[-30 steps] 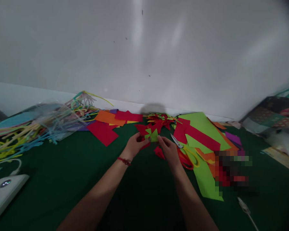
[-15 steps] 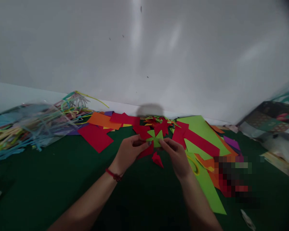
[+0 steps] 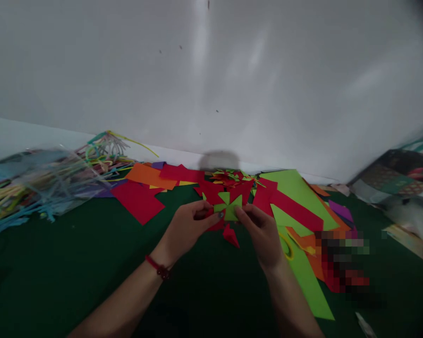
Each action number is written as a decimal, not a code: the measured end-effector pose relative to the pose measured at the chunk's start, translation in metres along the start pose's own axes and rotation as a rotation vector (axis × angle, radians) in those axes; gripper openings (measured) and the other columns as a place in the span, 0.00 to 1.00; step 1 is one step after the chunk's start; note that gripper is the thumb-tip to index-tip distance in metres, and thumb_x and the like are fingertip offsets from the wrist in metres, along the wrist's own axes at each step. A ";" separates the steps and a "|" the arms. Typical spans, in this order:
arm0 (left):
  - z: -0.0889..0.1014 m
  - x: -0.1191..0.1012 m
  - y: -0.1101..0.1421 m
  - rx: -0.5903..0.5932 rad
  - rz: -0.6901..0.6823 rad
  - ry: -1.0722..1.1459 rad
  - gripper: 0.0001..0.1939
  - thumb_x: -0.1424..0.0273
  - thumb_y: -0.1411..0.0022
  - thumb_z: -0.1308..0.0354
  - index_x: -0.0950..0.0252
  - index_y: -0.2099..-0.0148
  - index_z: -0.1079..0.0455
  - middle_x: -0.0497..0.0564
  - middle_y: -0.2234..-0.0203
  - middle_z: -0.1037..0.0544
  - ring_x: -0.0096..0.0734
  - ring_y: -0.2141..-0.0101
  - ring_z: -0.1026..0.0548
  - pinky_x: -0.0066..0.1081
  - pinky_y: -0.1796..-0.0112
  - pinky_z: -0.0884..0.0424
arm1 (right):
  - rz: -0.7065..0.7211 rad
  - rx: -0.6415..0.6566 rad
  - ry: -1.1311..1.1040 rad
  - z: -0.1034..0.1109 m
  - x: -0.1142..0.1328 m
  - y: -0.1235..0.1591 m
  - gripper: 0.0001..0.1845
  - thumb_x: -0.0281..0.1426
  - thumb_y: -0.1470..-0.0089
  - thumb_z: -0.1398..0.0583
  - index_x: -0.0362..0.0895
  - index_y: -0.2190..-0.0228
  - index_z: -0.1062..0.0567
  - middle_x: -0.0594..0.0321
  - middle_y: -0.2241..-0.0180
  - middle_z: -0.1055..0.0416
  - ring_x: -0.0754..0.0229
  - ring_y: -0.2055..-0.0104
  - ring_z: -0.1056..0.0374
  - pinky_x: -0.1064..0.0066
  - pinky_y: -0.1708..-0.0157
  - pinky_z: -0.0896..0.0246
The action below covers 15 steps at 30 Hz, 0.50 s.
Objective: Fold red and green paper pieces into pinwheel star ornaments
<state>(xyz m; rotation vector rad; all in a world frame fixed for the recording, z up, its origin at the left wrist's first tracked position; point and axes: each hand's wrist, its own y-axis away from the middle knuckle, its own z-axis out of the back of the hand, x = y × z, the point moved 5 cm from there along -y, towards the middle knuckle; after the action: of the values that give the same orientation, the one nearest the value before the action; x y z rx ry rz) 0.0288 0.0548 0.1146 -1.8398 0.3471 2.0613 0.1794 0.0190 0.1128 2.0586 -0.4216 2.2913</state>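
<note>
Between my two hands is a small light-green paper cutout point(image 3: 230, 211) with notches cut into its upper side. My left hand point(image 3: 188, 227), with a red bracelet at the wrist, pinches its left edge between thumb and fingers. My right hand point(image 3: 262, 232) grips the right edge, thumb on the near face. Just below lies a small folded piece of red paper point(image 3: 231, 235) on the dark green table. Red paper shows behind the cutout, partly covered by it and my fingers. A heap of small red and green scraps point(image 3: 232, 175) lies beyond.
Red sheets point(image 3: 138, 201) and an orange sheet point(image 3: 151, 176) lie to the left, green sheets point(image 3: 306, 281) to the right. Many coloured pipe cleaners point(image 3: 105, 152) and a clear plastic bag point(image 3: 63, 173) fill the far left. A white wall point(image 3: 211, 84) rises behind the table.
The green cutout is a little lower and its notched shape shows more fully. Both hands keep hold of it, the right one shifted slightly right and down.
</note>
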 end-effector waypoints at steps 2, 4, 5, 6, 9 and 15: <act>-0.001 0.000 -0.001 0.021 -0.027 -0.016 0.12 0.62 0.46 0.45 0.65 0.64 0.31 0.50 0.70 0.24 0.31 0.68 0.27 0.28 0.68 0.32 | 0.014 -0.020 0.012 0.001 0.000 0.000 0.09 0.37 0.53 0.42 0.44 0.76 0.28 0.67 0.78 0.34 0.64 0.74 0.37 0.75 0.74 0.42; -0.001 0.000 -0.003 0.038 -0.050 -0.072 0.12 0.62 0.44 0.48 0.65 0.63 0.32 0.50 0.69 0.24 0.30 0.68 0.27 0.28 0.68 0.32 | 0.025 -0.018 0.066 0.003 -0.001 -0.001 0.10 0.38 0.53 0.42 0.43 0.76 0.28 0.67 0.78 0.34 0.64 0.74 0.37 0.75 0.74 0.42; 0.000 0.000 -0.003 0.036 -0.058 -0.116 0.12 0.62 0.44 0.48 0.65 0.64 0.32 0.50 0.69 0.24 0.29 0.69 0.27 0.28 0.68 0.33 | 0.033 -0.025 0.111 0.004 -0.002 -0.002 0.11 0.38 0.52 0.42 0.43 0.75 0.27 0.66 0.78 0.33 0.64 0.74 0.36 0.74 0.75 0.42; 0.002 0.001 -0.004 0.019 -0.065 -0.162 0.12 0.62 0.43 0.49 0.65 0.65 0.32 0.49 0.71 0.25 0.29 0.70 0.28 0.27 0.69 0.33 | 0.049 -0.058 0.164 0.006 -0.001 -0.002 0.12 0.39 0.52 0.43 0.43 0.74 0.27 0.66 0.78 0.33 0.63 0.74 0.36 0.74 0.75 0.42; 0.010 -0.001 -0.004 -0.119 -0.096 -0.285 0.11 0.63 0.44 0.49 0.66 0.69 0.33 0.47 0.76 0.26 0.27 0.74 0.29 0.25 0.74 0.36 | 0.138 -0.307 0.308 0.017 0.007 0.001 0.11 0.38 0.52 0.42 0.43 0.72 0.28 0.64 0.75 0.31 0.62 0.73 0.35 0.73 0.73 0.40; 0.006 -0.008 0.003 -0.238 -0.215 -0.382 0.09 0.66 0.42 0.50 0.65 0.70 0.34 0.46 0.76 0.25 0.26 0.74 0.28 0.23 0.75 0.38 | 0.232 -0.163 0.372 -0.003 0.015 0.008 0.10 0.33 0.49 0.44 0.45 0.64 0.27 0.60 0.63 0.33 0.62 0.66 0.34 0.71 0.68 0.36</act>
<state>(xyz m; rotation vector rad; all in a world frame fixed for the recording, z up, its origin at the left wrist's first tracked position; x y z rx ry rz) 0.0233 0.0539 0.1233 -1.4751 -0.1951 2.3095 0.1726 0.0099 0.1258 1.5339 -0.8260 2.5913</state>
